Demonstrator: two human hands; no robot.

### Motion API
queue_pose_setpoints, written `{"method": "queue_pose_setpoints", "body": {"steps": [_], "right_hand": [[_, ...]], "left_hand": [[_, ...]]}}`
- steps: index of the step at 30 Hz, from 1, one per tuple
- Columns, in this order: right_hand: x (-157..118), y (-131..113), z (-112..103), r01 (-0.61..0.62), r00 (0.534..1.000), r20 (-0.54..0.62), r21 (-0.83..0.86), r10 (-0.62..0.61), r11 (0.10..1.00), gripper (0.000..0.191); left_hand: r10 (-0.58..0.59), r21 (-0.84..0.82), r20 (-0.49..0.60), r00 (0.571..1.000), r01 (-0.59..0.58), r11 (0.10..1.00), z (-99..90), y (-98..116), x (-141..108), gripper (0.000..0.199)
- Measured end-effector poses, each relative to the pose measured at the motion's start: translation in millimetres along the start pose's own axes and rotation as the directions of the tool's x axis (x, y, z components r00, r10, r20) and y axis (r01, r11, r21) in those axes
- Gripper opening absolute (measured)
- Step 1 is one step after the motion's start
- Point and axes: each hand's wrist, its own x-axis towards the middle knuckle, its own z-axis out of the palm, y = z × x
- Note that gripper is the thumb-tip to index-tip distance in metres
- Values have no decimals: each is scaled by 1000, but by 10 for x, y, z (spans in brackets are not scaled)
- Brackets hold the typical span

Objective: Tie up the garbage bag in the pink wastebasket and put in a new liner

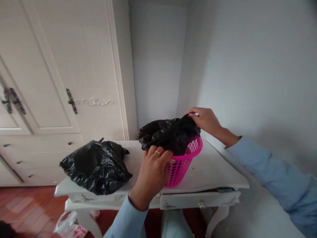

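A pink perforated plastic basket [179, 167] stands on a white table, with a black plastic bag [170, 134] spread in and over its mouth. My right hand [205, 120] pinches the bag's edge at the back right, raised a little above the rim. At the front left of the rim, my left hand [155, 168] has its fingers closed over the bag's edge. Part of the pink rim shows bare at the right. To the left of the basket lies a second black plastic bag [99, 167], bulging and apart from both hands.
The white table [213, 168] has a slightly pulled-out drawer [183, 201] at its front. A white wardrobe [96, 66] stands behind on the left, and a pale wall [247, 76] rises on the right. A white carrier bag [69, 226] sits on the reddish floor.
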Motion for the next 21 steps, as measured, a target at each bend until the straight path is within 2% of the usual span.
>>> {"method": "queue_pose_setpoints", "body": {"steps": [3,5,6,8,10,12,14,16,18,19,21], "right_hand": [[328,-127,265,-81,990,120,16,78,997,21],[438,-237,468,-53,982,183,39,45,998,24],[457,-297,559,-14,972,236,84,-6,996,25],[427,-432,685,79,922,348,262,-170,962,26],[328,-585,704,138,868,357,494,-345,859,26],[184,-756,607,160,848,278,677,-451,719,25],[17,-933,417,188,825,200,785,-528,590,23],[-161,-1099,173,250,743,154,839,-652,484,21],[-345,-1228,-87,313,610,129,867,-782,387,25],[-437,-1271,-215,332,558,135,868,-819,369,28],[-617,-1304,-457,356,496,184,848,-848,392,36]], "left_hand": [[-18,3,18,1000,18,1000,-8,14,15,17],[-29,8,24,999,29,1000,-15,18,20,18],[-33,10,25,999,33,999,-19,21,21,19],[-43,17,28,999,43,999,-25,31,20,21],[-57,24,25,998,56,998,-25,44,18,22],[-65,31,14,998,64,997,-9,56,19,21],[-61,27,-6,998,61,998,26,61,26,22],[-51,11,-54,997,52,999,73,62,36,23],[-61,-16,-125,990,59,998,112,64,46,26],[-64,-27,-144,988,61,998,122,67,49,27],[-76,-17,-124,989,74,997,119,83,52,23]]}}
